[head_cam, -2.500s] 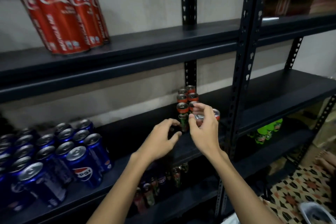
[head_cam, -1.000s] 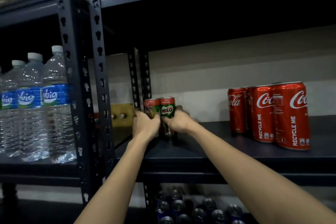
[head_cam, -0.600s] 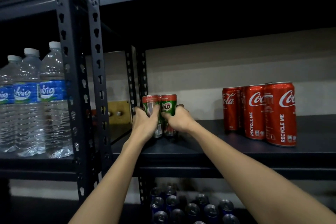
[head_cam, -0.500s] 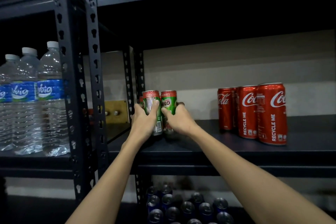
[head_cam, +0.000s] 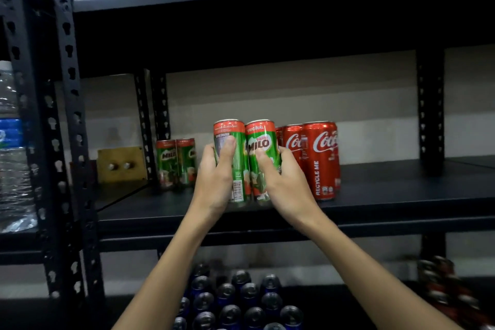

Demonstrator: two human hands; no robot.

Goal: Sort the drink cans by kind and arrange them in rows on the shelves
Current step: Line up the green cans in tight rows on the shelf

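Head view. At frame centre, two Milo cans upright and side by side, bases at the front edge of the black middle shelf (head_cam: 388, 195). Left can (head_cam: 235, 169) gripped by the left hand (head_cam: 214, 185), thumb laid up its front, fingers wrapped behind. Right can (head_cam: 261, 153) gripped by the right hand (head_cam: 286, 182), index finger across the label. Left of centre, further back on the same shelf, another Milo pair (head_cam: 175, 162) standing against the upright. Just right of the held cans, red Coca-Cola cans (head_cam: 318, 158). Bottom centre, dark blue cans (head_cam: 235, 300) on the lower shelf. Far left edge, a water bottle (head_cam: 12, 147).
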